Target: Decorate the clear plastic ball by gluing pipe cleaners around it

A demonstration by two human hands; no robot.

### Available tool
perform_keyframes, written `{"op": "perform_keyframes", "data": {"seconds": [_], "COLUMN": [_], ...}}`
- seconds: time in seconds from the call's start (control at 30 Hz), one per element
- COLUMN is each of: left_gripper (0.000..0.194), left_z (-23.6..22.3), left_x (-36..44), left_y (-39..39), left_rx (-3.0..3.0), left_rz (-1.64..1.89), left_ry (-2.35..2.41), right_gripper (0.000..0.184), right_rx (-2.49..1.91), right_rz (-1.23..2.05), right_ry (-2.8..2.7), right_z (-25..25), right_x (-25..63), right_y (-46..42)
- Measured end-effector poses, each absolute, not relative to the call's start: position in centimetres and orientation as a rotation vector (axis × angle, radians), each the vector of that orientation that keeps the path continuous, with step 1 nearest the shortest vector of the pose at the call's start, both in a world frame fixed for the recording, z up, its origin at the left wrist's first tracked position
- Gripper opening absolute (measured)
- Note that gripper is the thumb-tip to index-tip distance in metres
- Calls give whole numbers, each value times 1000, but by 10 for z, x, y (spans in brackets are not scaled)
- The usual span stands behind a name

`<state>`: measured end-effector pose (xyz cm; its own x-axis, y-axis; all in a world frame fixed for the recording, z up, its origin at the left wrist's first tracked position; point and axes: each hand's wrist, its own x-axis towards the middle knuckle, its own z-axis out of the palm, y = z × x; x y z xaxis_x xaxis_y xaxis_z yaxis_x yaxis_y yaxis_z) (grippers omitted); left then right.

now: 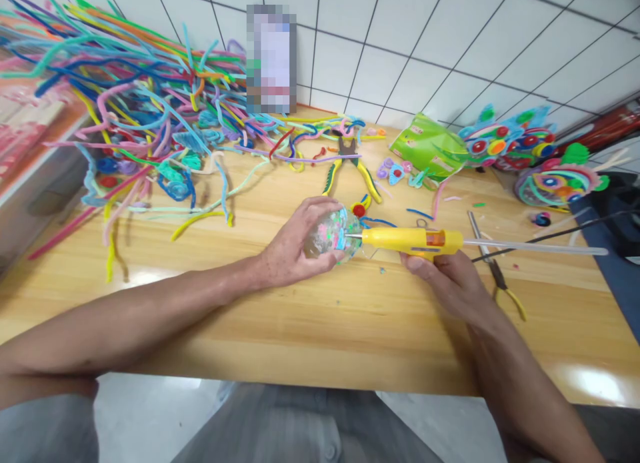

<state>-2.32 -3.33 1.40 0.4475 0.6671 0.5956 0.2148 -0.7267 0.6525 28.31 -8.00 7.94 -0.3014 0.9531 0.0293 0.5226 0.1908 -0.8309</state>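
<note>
My left hand (287, 253) is wrapped round a clear, rounded container (320, 239) with small coloured bits on or in it. Light-blue fuzzy pieces (341, 239) show on its right side. In my right hand (453, 280) is a yellow hot glue gun (395, 238), held level. Its metal nozzle meets or nearly meets the blue pieces; I cannot tell which. A long clear glue stick (537, 247) sticks out of the gun's back end. Just beyond the container lies a yellow and blue pipe-cleaner piece with a red disc (359, 211).
A heap of coloured pipe cleaners (165, 110) covers the back left. Yellow-green pliers (369, 182), a green packet (427, 150) and a phone-like pixelated object (273, 60) stand or lie behind. Decorated figures (550, 182) are at right, near thin pliers (497, 275) and a black cable (555, 233).
</note>
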Motion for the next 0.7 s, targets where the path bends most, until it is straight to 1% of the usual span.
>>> {"op": "perform_keyframes", "data": {"seconds": [0.4, 0.7], "left_gripper": [68, 69], "left_z": [12, 15], "left_x": [-23, -23], "left_y": [-33, -34], "left_rx": [2184, 2205], "left_rz": [1226, 1229], "left_ry": [749, 727], "right_gripper": [53, 53], "right_rx": [-1364, -1402], "right_rz": [988, 934], "right_ry": [-1963, -1886], "right_z": [80, 76], "right_x": [283, 281], "right_y": [-80, -80]}}
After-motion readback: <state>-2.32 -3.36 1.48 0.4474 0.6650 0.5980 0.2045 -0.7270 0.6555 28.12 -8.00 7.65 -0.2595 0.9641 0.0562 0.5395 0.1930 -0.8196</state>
